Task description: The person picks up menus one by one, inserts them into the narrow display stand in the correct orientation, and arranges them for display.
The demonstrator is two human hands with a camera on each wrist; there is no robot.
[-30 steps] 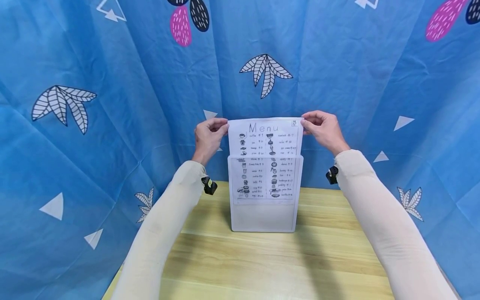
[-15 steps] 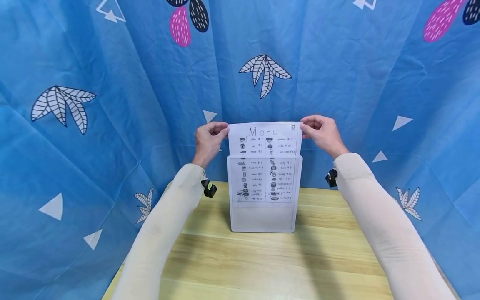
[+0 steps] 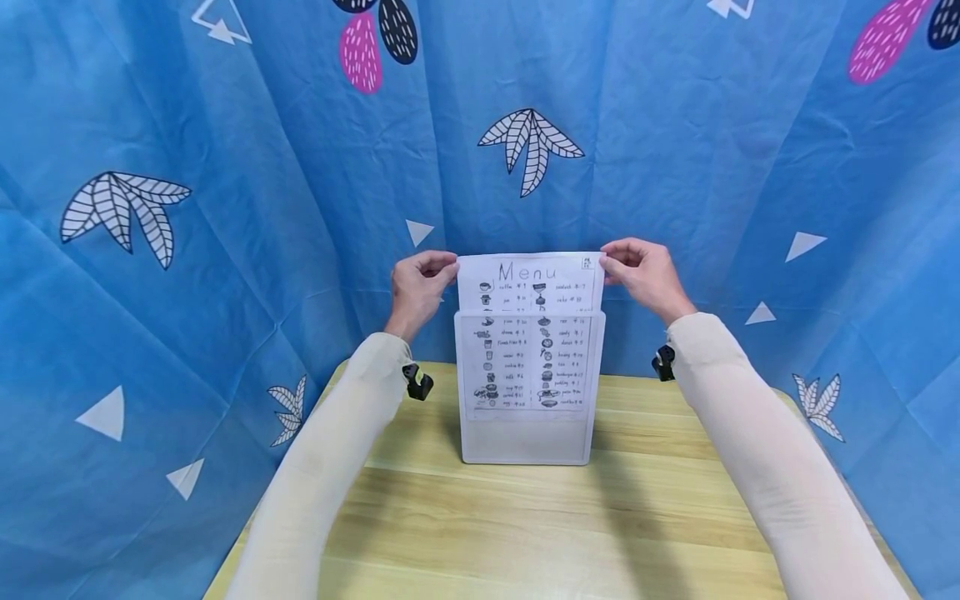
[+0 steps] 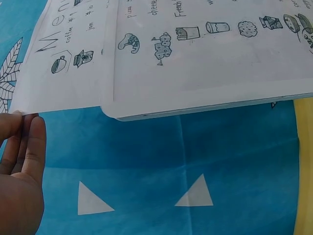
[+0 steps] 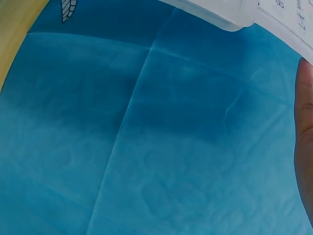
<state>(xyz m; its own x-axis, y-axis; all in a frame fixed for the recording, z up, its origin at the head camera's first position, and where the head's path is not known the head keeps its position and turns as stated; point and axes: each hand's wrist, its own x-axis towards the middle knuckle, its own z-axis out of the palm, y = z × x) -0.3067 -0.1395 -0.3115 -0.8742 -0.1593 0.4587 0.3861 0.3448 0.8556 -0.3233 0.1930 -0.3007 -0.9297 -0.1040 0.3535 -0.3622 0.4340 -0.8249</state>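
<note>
A white paper menu (image 3: 528,287) with small drawings and prices stands partly inside a clear upright sign holder (image 3: 525,442). Its upper part sticks out above the holder's top edge, and its lower edge shows through the front, some way above the bottom. My left hand (image 3: 417,287) pinches the menu's top left corner between thumb and fingers. At the top right corner my right hand (image 3: 647,275) pinches the paper likewise. In the left wrist view, the left hand (image 4: 22,171) meets the paper's corner beside the holder's rounded corner. Only part of the right hand (image 5: 305,127) shows in its wrist view.
The holder stands on a light wooden table (image 3: 487,533), near its back edge. A blue patterned curtain (image 3: 675,125) hangs behind and at both sides. Each wrist wears a small black camera, such as the left one (image 3: 417,382).
Both hands have moved down with the menu pinched between them. The paper has slid deeper into the holder, and less of it shows above the top edge. The holder has stayed in place.
</note>
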